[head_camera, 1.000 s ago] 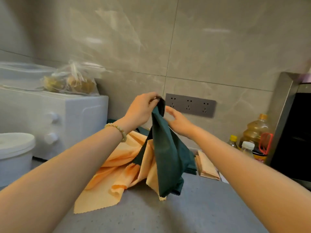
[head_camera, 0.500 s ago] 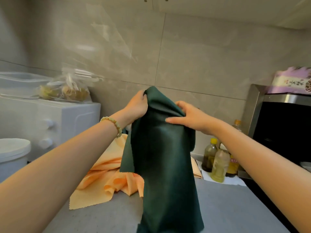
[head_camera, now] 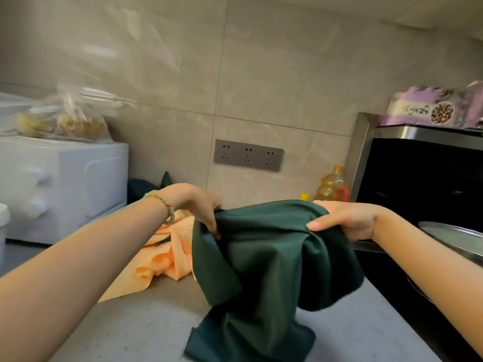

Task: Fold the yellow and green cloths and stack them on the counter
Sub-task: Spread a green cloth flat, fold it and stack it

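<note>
Far wall [head_camera: 287,74] in large glossy beige tiles, soft glare at upper left. Grey triple socket strip [head_camera: 248,158] set low at centre. White boxy appliance [head_camera: 65,184] far left, clear bag [head_camera: 62,121] on top. Black steel-edged oven [head_camera: 418,178] at right, purple packet [head_camera: 431,108] atop, oil bottle [head_camera: 333,184] just beside. Grey speckled desk [head_camera: 146,322] near.

L hand [head_camera: 198,205] & R hand [head_camera: 345,220] bare, forearms bare as far as visible. L wrist has a beaded bracelet [head_camera: 164,205]: small gold beads on top, bigger pale-green ones lower down. R thumbnail short, plain.
</note>
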A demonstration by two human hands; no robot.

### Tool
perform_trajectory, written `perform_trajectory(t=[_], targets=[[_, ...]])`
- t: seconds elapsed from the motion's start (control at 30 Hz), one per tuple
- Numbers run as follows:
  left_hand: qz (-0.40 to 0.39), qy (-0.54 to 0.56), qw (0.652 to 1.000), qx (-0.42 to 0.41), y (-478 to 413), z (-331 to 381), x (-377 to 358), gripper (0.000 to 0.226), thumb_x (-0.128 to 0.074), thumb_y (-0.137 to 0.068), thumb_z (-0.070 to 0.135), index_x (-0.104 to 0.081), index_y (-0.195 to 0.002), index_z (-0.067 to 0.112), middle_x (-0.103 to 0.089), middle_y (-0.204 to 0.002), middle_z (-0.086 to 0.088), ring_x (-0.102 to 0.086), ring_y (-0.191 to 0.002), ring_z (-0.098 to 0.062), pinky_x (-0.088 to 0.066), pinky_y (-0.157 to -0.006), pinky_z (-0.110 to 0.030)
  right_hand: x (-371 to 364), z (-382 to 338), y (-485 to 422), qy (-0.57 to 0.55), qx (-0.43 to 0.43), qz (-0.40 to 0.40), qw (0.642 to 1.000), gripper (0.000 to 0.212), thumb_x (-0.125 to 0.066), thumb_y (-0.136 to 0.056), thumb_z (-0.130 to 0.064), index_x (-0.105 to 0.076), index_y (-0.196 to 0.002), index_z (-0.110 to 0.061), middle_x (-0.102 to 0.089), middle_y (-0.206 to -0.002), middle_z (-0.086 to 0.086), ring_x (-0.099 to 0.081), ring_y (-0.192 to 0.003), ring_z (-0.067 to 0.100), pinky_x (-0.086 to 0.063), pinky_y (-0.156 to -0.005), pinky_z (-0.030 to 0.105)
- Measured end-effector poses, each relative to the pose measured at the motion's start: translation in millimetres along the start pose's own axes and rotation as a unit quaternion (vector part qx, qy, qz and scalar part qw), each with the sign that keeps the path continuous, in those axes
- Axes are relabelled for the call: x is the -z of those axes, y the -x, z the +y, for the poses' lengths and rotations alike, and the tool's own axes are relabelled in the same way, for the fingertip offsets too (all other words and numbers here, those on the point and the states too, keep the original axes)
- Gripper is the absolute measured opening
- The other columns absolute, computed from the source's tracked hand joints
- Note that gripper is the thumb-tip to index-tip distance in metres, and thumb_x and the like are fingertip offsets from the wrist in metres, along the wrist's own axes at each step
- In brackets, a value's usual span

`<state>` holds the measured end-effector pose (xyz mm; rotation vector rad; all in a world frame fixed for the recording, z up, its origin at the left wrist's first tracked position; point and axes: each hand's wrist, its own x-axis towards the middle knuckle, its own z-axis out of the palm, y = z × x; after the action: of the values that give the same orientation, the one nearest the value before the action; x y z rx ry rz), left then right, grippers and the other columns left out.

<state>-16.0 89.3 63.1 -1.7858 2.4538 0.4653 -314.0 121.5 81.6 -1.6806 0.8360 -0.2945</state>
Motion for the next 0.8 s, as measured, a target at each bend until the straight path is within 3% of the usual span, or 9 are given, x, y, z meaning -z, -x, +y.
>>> perform_trajectory(t=[0.1, 0.17, 0.27, 0.33, 0.43, 0.5, 0.6, 0.67, 0.8], targets=[[-0.140, 0.076, 0.985, 0.067, -2.0, -11.1, 11.9, 0.047, -0.074, -0.082, 0.017, -0.057, -0.126, 0.014, -0.065, -0.117, 0.001, -0.061, -0.108, -0.017, -0.048, -0.094, -0.027, 16.5, 6.5, 3.5, -0.029, 0.010, 0.028, 0.999, 0.086, -0.095, -0.042, -0.023, -0.058, -0.119, -0.011, -0.065, -0.120, 0.014, -0.064, -0.105, 0.027, -0.054, -0.085, 0.035], [-0.136, 0.029, 0.985, 0.102, -6.9, -17.8, 20.2, 0.048, -0.073, -0.082, 0.018, -0.056, -0.127, 0.018, -0.062, -0.118, 0.002, -0.058, -0.109, -0.017, -0.046, -0.095, -0.027, 24.7, 5.6, -1.2, -0.008, -0.004, 0.025, 1.000, 0.073, -0.089, -0.054, -0.017, -0.058, -0.121, -0.016, -0.064, -0.121, 0.012, -0.064, -0.106, 0.026, -0.054, -0.084, 0.033], [0.165, -0.120, 0.973, 0.109, -37.2, -24.6, 22.6, 0.047, -0.067, -0.084, 0.013, -0.056, -0.128, 0.025, -0.060, -0.123, 0.001, -0.053, -0.115, -0.023, -0.038, -0.097, -0.033, 45.2, 15.2, -28.6, 0.099, -0.071, 0.104, 0.987, 0.053, -0.075, -0.078, -0.009, -0.055, -0.125, -0.021, -0.067, -0.118, 0.006, -0.065, -0.106, 0.025, -0.053, -0.089, 0.038], [0.423, -0.156, 0.889, 0.077, -63.0, -26.6, 10.2, 0.055, -0.055, -0.081, -0.003, -0.054, -0.129, 0.024, -0.063, -0.118, -0.002, -0.051, -0.112, -0.025, -0.032, -0.090, -0.033, 61.4, 32.7, -57.5, 0.200, -0.077, 0.247, 0.945, 0.054, -0.074, -0.080, -0.012, -0.050, -0.128, -0.014, -0.064, -0.117, 0.003, -0.063, -0.104, 0.023, -0.050, -0.092, 0.036], [0.567, -0.120, 0.814, 0.042, -94.0, -22.6, -25.6, 0.071, -0.070, -0.067, -0.006, -0.051, -0.132, 0.015, -0.058, -0.122, -0.009, -0.051, -0.106, -0.032, -0.038, -0.085, -0.037, 73.7, 71.6, -92.9, 0.447, -0.072, 0.463, 0.762, 0.061, -0.071, -0.082, -0.018, -0.039, -0.134, -0.014, -0.050, -0.129, 0.009, -0.052, -0.114, 0.028, -0.045, -0.090, 0.037], [0.523, -0.082, 0.849, 0.005, -106.5, -7.9, -60.5, 0.067, -0.076, -0.070, 0.009, -0.051, -0.131, 0.016, -0.053, -0.124, -0.006, -0.051, -0.110, -0.029, -0.040, -0.087, -0.037, 65.9, 98.4, -108.9, 0.477, -0.036, 0.527, 0.702, 0.057, -0.065, -0.084, -0.017, -0.040, -0.135, -0.013, -0.046, -0.133, 0.009, -0.048, -0.117, 0.031, -0.042, -0.090, 0.040], [0.330, -0.029, 0.942, -0.058, -105.2, 11.4, -116.7, 0.043, -0.053, -0.094, 0.038, -0.045, -0.134, 0.025, -0.050, -0.129, 0.001, -0.046, -0.122, -0.021, -0.035, -0.097, -0.033, 32.2, 130.0, -124.2, 0.442, 0.009, 0.463, 0.768, 0.050, -0.057, -0.091, -0.024, -0.042, -0.138, -0.017, -0.035, -0.147, 0.004, -0.036, -0.133, 0.024, -0.031, -0.108, 0.036], [0.194, 0.003, 0.979, -0.065, -95.6, 15.7, -145.7, 0.046, -0.041, -0.097, 0.048, -0.043, -0.138, 0.026, -0.050, -0.137, 0.002, -0.044, -0.128, -0.018, -0.034, -0.104, -0.030, 4.0, 153.0, -130.0, 0.442, -0.027, 0.371, 0.816, 0.049, -0.047, -0.096, -0.036, -0.036, -0.143, -0.025, -0.021, -0.155, -0.001, -0.022, -0.142, 0.019, -0.018, -0.117, 0.036], [0.158, -0.027, 0.983, -0.090, -78.5, 15.8, -161.5, 0.052, -0.034, -0.099, 0.049, -0.041, -0.143, 0.021, -0.049, -0.141, -0.001, -0.040, -0.133, -0.019, -0.027, -0.109, -0.027, -27.5, 195.0, -123.3, 0.440, -0.153, 0.252, 0.848, 0.068, -0.017, -0.087, -0.069, -0.016, -0.148, -0.040, -0.002, -0.159, -0.010, 0.001, -0.146, 0.013, 0.000, -0.118, 0.041]])
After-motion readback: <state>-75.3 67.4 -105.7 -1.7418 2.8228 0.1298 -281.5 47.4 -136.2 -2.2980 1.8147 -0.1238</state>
